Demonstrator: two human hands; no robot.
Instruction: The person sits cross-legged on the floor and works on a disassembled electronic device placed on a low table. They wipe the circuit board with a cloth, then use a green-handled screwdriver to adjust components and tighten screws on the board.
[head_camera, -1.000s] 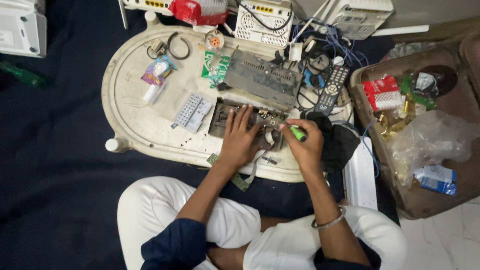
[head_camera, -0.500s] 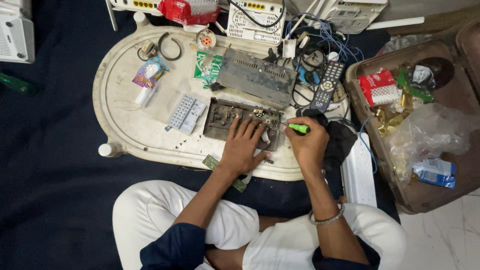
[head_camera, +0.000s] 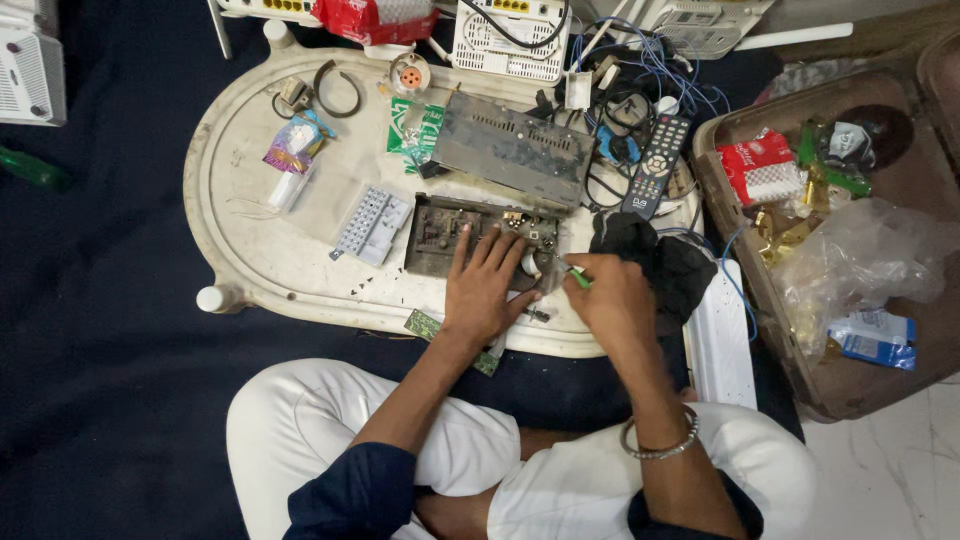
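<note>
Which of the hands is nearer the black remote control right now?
Right. The right hand, holding a green-handled tool, sits just below the black remote control; the left hand rests farther left on the open circuit board.

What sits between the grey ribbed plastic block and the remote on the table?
Head view: the open circuit board and, behind it, the dusty metal cover lie between the block and the remote.

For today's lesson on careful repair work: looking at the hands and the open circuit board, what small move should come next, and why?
Probably bring the green-handled tool in the right hand down onto the open circuit board. The left hand already lies flat on the board, steadying it, and the tool tip sits just at its right edge.
</note>
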